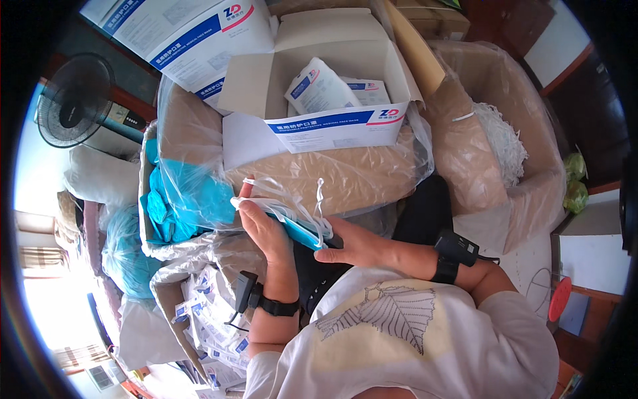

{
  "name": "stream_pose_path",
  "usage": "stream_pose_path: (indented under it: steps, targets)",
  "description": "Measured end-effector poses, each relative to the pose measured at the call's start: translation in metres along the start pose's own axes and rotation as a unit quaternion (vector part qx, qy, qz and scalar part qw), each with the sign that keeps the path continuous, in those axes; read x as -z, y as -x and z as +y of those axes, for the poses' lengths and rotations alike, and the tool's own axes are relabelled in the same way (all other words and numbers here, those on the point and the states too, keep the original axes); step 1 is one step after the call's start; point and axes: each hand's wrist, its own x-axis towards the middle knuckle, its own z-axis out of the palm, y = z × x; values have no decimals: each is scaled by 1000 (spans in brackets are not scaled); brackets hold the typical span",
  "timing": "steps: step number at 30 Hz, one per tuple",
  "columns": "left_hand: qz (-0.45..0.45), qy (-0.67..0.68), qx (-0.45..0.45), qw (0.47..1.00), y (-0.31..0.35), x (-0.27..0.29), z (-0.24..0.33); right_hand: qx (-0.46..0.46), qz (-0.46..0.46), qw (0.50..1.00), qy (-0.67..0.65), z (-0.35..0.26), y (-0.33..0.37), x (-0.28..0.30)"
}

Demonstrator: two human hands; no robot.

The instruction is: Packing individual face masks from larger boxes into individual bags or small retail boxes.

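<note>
- Between the fingers of left hand (264,227) and right hand (353,243), blue masks (302,233) were gripped by opposite ends.
- Light, soft handling was judged likely; edges, not straps (319,193), were best pinched.

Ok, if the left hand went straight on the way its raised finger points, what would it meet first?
The left hand would probably meet the plastic-covered brown carton first, with the open white box beyond; depth is unclear from this one view.
</note>
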Motion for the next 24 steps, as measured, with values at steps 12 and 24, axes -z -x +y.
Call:
stream_pose_path:
  steps: [12,24]
  targets:
    - [13,1,-8,1000,-6,3,6,129,-24,984,120,4,-10,-1]
    - [129,99,238,958,13,-6,-9,-27,225,926,-302,5,-39,-7]
